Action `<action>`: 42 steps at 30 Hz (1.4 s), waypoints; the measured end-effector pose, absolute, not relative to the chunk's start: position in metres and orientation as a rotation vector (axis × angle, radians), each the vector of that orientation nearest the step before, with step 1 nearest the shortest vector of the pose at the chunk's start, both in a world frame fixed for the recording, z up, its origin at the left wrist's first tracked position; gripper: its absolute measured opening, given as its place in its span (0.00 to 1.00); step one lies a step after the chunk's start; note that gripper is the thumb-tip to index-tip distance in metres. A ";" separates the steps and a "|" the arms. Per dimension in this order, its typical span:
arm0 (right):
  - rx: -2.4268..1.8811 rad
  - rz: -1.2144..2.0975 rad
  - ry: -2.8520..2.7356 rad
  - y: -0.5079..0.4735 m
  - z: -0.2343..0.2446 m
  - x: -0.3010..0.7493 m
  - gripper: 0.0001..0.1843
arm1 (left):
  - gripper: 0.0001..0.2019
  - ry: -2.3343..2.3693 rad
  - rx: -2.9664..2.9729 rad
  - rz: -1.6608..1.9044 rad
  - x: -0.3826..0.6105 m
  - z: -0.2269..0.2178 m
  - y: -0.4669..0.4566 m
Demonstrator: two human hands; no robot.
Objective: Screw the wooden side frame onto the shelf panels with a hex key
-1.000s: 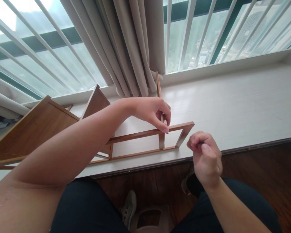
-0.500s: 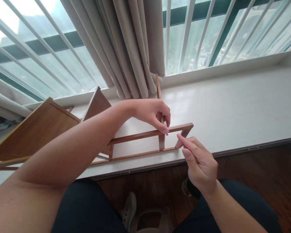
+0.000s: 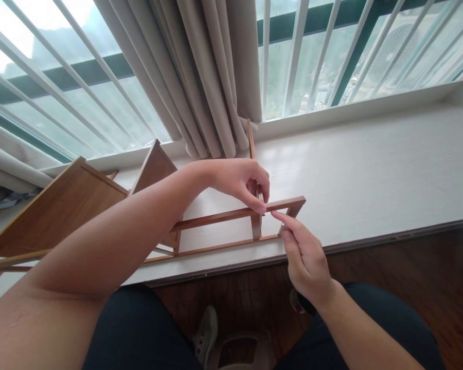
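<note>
from where i stand, a slim wooden frame [image 3: 216, 218] rests on the pale surface [image 3: 362, 154] by the window, just beyond the person's knees. it is a warm reddish brown, smooth, narrow in its members, with two long rails joined ladder-fashion by short crosspieces. taking the window as twelve o'clock for the person, its long axis runs almost nine to three, the squared bare end pointing to three and tipped slightly toward two; a thin wooden strip [image 3: 251, 137] rises from the crosspiece toward twelve, near the curtain [image 3: 208, 77]. at nine and ten stand two brown panels [image 3: 54, 210], leaning at a slant. the left hand [image 3: 254, 187] is curled, nearly closed, thumb and fingers pinching the upper rail where the crosspiece meets it; a tiny dark bit shows at its thumb tip, too small to name. the right hand [image 3: 303, 252] sits at four o'clock from it, forefinger stretched out to the rail, thumb close below; whether it holds anything i cannot tell.
</note>
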State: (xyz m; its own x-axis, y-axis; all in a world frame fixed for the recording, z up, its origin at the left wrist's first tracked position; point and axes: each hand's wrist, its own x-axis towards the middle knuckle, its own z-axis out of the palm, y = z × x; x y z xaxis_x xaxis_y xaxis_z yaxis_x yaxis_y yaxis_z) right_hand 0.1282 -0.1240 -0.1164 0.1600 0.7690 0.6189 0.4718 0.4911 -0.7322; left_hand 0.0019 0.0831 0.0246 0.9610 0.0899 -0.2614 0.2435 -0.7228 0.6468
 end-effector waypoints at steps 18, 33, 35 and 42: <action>-0.952 0.070 -1.382 -0.128 -0.113 0.129 0.20 | 0.18 0.239 2.369 -0.278 0.002 0.022 0.085; -0.990 -0.028 -1.510 -0.122 -0.104 0.127 0.31 | 0.17 0.233 2.355 -0.273 0.002 0.023 0.085; -0.978 -0.011 -1.538 -0.123 -0.104 0.126 0.31 | 0.16 0.224 2.352 -0.262 0.002 0.023 0.085; -0.948 -0.009 -1.556 -0.126 -0.103 0.127 0.31 | 0.17 0.239 2.358 -0.265 0.002 0.024 0.084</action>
State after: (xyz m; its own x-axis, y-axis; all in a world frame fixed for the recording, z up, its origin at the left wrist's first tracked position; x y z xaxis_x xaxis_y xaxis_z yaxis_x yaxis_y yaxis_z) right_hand 0.1273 -0.1259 -0.1032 0.0896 0.5499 0.8304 0.5591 0.6622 -0.4989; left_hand 0.0018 0.0836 0.0235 0.9613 0.0951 -0.2585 0.2476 -0.7096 0.6597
